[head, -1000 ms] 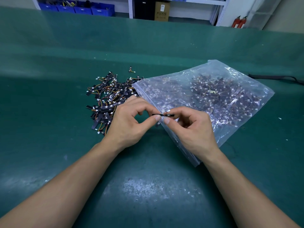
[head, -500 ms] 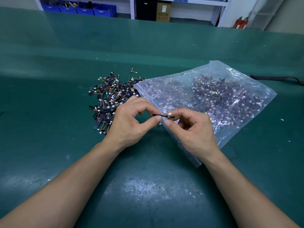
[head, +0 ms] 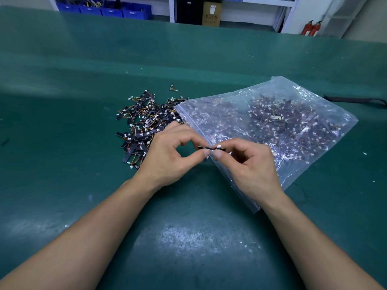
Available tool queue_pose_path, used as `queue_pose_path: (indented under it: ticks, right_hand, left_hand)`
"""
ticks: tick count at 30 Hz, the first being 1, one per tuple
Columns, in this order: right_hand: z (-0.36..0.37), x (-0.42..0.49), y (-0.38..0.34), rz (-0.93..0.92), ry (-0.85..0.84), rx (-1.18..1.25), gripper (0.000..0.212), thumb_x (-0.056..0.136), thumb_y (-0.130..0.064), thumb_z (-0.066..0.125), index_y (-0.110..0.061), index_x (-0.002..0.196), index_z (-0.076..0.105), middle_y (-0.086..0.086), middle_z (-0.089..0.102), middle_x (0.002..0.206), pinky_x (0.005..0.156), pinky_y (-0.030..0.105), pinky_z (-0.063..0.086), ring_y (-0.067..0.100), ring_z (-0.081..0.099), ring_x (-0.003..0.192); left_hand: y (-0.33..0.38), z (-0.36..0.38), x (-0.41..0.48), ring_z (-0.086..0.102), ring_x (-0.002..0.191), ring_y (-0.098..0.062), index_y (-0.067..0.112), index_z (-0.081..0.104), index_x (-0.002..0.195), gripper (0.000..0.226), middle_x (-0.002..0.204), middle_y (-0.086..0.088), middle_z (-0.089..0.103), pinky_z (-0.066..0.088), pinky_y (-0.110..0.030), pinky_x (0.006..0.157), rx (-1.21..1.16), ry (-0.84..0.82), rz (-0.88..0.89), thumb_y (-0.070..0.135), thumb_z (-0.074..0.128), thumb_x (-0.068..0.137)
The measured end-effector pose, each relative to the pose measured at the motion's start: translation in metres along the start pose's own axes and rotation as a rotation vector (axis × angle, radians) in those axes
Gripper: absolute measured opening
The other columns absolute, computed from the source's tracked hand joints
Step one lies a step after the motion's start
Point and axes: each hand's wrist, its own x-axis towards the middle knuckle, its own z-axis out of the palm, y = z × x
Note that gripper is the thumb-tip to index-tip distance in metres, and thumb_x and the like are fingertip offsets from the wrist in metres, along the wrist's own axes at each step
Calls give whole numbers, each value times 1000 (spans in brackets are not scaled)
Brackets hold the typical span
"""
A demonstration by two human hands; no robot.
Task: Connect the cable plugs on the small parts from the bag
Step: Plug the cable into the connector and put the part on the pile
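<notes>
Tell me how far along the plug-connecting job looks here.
Done, apparently: a pile of parts lies loose on the green mat left of the bag, though whether their plugs are mated is too small to tell. In hand: the left hand and right hand pinch one black part between them, with a white plug on its right end. Left: the bag holds many more parts.

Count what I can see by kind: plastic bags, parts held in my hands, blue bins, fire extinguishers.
plastic bag: 1
held part: 1
blue bins: 4
fire extinguishers: 2
Total: 8
</notes>
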Motion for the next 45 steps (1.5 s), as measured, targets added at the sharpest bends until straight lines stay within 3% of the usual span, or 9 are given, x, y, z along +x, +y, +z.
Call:
queue_pose_path:
  ticks: [4,9,13,21,24,30,35,38,45]
  right_hand:
    - [1,-1,1,29,8,49,12,82,-25,78,-36,86,74,-21,65,66,50,13,36,3,45,49]
    - [0,0,-1,-10,3,6,22,87,-16,76,-38,85,73,-28,62,61,50,8,32,2,44,47]
    - [-1,0,-1,23,-20,38,17,87,-20,74,-36,82,73,-26,62,59,50,11,33,4,44,46]
    - [-3,-1,-1,69,-16,37,3,84,-25,75,-25,85,78,-11,67,64,51,12,34,3,44,48]
    - [-3,-1,-1,65,-25,37,8,87,-21,72,-22,81,76,-18,65,62,51,12,33,3,43,47]
    - [-4,0,0,62,-33,6,12,90,-23,68,-24,80,74,-12,70,68,54,20,39,5,48,51]
    - [-4,-2,-3,95,-30,55,10,88,-21,70,-23,81,76,-15,69,67,53,17,37,4,46,50]
    - [-4,-2,-4,125,-31,103,8,87,-25,69,-27,82,75,-10,72,69,51,24,41,10,49,51]
    - [-4,-1,-4,144,-16,80,15,90,-24,66,-29,78,72,-8,71,66,52,26,43,7,50,49]
  left_hand:
    - [0,-1,0,58,77,-16,18,76,79,5,76,8,69,43,-30,76,19,18,19,16,80,82]
    - [1,-1,0,60,77,-24,26,74,82,10,76,6,69,44,-33,74,0,13,3,18,80,81]
    - [0,-1,-1,57,82,-19,18,76,86,8,83,8,70,42,-26,74,-10,-13,-33,19,79,79]
    - [0,0,0,55,77,-15,14,74,78,6,76,8,67,44,-31,73,11,-12,-38,16,75,83]
    - [1,0,0,56,78,-14,15,74,79,4,77,9,68,44,-29,74,15,-16,-31,16,76,83]
    - [-1,-1,-2,56,85,-14,18,75,88,16,85,8,70,43,-25,77,-29,-63,-62,32,69,84]
    - [-2,1,-2,53,76,-15,23,70,78,10,76,7,67,41,-26,74,-36,-73,-88,18,70,87]
    - [-1,2,-2,52,75,-14,22,69,78,11,75,5,66,40,-24,74,-27,-66,-89,15,69,87]
    - [-2,1,-3,55,78,-17,13,73,81,17,78,4,68,42,-25,76,-60,-82,-88,26,64,88]
